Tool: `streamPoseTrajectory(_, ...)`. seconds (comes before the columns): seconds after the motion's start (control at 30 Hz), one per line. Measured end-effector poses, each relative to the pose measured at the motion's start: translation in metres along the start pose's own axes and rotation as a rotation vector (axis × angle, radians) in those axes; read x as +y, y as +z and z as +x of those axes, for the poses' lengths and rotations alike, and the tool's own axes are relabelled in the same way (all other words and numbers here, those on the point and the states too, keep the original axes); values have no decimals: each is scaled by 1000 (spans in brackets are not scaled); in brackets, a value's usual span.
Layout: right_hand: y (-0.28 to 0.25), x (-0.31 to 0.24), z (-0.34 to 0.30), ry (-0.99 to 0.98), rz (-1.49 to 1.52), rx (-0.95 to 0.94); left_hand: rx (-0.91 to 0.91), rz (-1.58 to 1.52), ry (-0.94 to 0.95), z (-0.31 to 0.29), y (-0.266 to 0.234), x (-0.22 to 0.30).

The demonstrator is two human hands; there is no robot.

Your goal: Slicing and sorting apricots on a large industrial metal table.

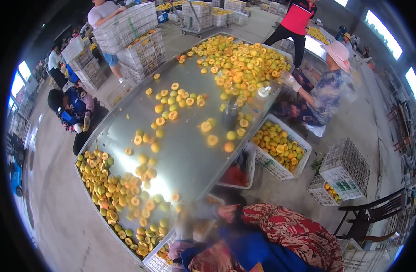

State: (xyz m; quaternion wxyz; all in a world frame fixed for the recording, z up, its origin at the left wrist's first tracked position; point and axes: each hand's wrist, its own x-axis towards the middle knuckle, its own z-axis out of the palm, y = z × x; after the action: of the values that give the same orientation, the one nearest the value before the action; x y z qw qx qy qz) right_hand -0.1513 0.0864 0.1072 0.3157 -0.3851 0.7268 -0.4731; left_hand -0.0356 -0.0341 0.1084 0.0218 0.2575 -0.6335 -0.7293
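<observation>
My right hand [227, 212] reaches out of a red patterned sleeve [280, 222] at the table's near edge; its fingers are blurred. Lower down, my left hand [178, 248] shows as a pale pinkish smear above a white crate [154, 260] with cut fruit in it. What either hand holds, if anything, cannot be made out. Closest to the left hand lie halved yellow stone fruits [142, 233], piled along the left near edge of the metal table [189, 154]. More halves are scattered across the middle, and a large heap [244, 63] covers the far end.
A dark bottle [230, 113] and a white-topped bottle [263, 93] stand at the table's right side. Beside it are a fruit crate [280, 152], a tub [239, 170], stacked crates [344, 170] and a chair [375, 213]. A gloved co-worker [328, 93] sits right; another person [74, 109] sits left.
</observation>
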Motion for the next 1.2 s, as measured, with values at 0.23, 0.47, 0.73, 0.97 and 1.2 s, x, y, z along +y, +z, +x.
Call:
streamPoseTrajectory(0.23, -103, -13, -4, 511, 293, -236, -42, -101, -6, 22, 36, 39)
streamPoseTrajectory(0.47, -118, 114, -86, 154, -325, -318, -106, -177, -204, 58, 55, 51)
streamPoseTrajectory(0.73, -143, -39, -164, 477, -527, -601, -53, 15, -41, 30, 4, -2)
streamPoseTrajectory(0.97, -51, 251, -271, 4, -128, -337, -73, -178, -117, 50, 19, -13)
streamPoseTrajectory(1.2, -119, 108, -214, 461, -92, -849, 137, -372, -234, 5, -12, -5)
